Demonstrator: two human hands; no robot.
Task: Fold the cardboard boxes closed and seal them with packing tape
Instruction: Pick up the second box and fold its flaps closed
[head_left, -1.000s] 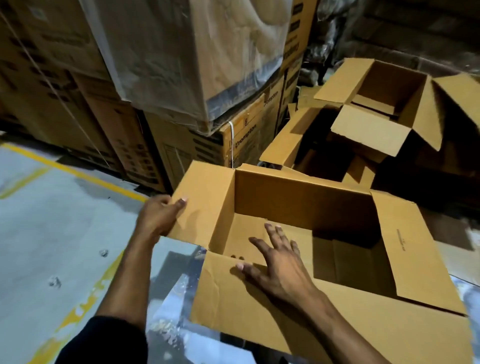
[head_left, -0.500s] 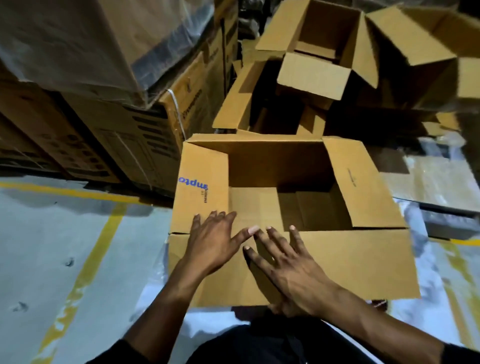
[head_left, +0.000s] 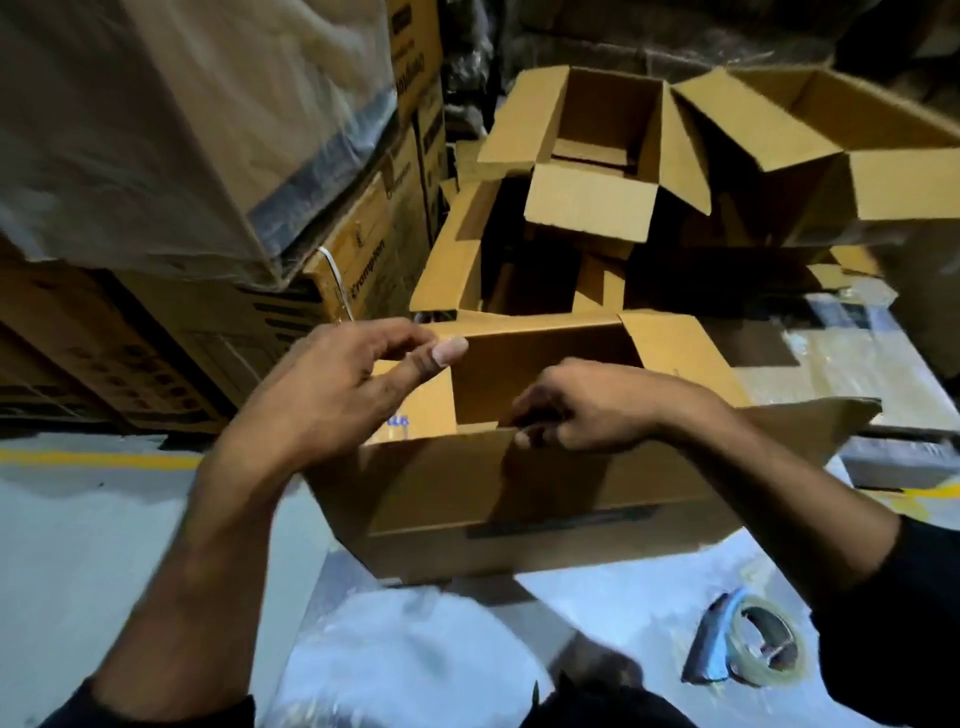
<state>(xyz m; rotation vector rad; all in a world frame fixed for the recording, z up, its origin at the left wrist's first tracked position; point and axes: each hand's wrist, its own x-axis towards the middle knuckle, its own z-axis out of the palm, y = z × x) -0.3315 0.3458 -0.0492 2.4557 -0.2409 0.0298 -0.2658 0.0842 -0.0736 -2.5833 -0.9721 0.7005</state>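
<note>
two hands at open box (head_left: 519, 499), right hand (head_left: 587, 410) pinching near flap, left hand (head_left: 337, 384) loosely curled, empty

The near flap (head_left: 467, 467) of the box (head_left: 519, 525), which lay pressed flat outward under both palms half a second ago, now stands raised toward the opening, and the right hand (head_left: 587, 410) no longer lies flat on it but curls over its top edge, gripping it. The left hand (head_left: 337, 384) has lifted off the cardboard and hovers above the box's left flap (head_left: 415, 400) with fingers loosely bent and thumb out. The view has dropped nearer, so a tape dispenser (head_left: 748, 644) now shows on the floor (head_left: 78, 519) at lower right.
</note>
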